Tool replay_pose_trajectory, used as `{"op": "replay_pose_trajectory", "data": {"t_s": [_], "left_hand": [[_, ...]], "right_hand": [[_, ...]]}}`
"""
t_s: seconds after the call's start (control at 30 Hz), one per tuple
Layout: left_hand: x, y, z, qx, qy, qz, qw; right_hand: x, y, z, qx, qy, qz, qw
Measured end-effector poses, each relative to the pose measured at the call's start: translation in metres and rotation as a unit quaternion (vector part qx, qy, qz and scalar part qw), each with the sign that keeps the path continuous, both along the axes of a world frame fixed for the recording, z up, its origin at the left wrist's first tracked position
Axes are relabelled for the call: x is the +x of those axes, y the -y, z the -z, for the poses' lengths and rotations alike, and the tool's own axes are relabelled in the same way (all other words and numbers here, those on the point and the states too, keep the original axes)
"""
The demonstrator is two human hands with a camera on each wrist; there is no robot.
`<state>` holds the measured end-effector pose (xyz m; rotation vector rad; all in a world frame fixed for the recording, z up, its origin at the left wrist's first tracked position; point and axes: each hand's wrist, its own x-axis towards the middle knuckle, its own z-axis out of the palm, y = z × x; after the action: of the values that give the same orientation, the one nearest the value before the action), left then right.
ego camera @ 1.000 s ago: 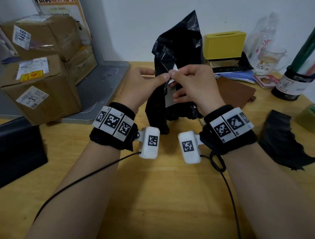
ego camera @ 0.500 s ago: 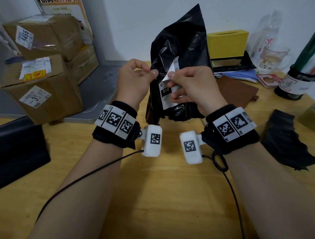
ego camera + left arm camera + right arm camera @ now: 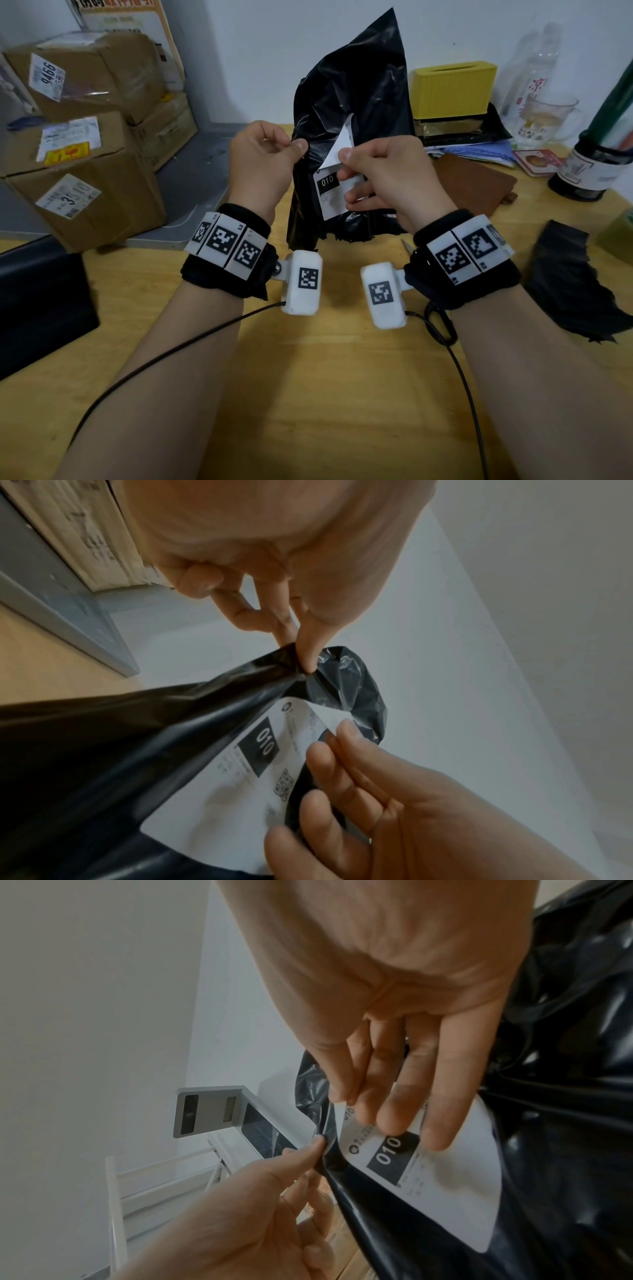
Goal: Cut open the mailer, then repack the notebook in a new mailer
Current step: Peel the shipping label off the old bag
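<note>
Wooden tabletop spreads beneath both forearms, a pale wall behind. Between the hands, a black plastic mailer is held upright above the table. The left hand pinches the mailer's left edge between thumb and forefinger. The right hand pinches the peeled-up corner of the white shipping label marked 010. A brown notebook lies just beyond the right hand; cardboard boxes are stacked outside the left.
</note>
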<state>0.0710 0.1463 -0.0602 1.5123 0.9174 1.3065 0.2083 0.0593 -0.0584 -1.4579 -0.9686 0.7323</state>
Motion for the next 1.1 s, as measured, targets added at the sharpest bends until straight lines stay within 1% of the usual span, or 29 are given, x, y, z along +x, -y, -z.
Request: {"op": "replay_pose_trajectory", "data": {"t_s": [0.17, 0.53, 1.1], "left_hand": [[0.0, -0.001, 0.0, -0.004, 0.004, 0.001, 1.0], [-0.005, -0.008, 0.0, -0.022, 0.015, -0.025, 0.999], [-0.009, -0.013, 0.001, -0.04, 0.009, -0.042, 0.998]], "right_hand": [[0.002, 0.0, 0.001, -0.003, 0.001, 0.001, 1.0], [0.006, 0.001, 0.002, -0.011, 0.009, -0.003, 1.0], [0.009, 0.003, 0.001, -0.029, -0.001, -0.014, 0.999]]}}
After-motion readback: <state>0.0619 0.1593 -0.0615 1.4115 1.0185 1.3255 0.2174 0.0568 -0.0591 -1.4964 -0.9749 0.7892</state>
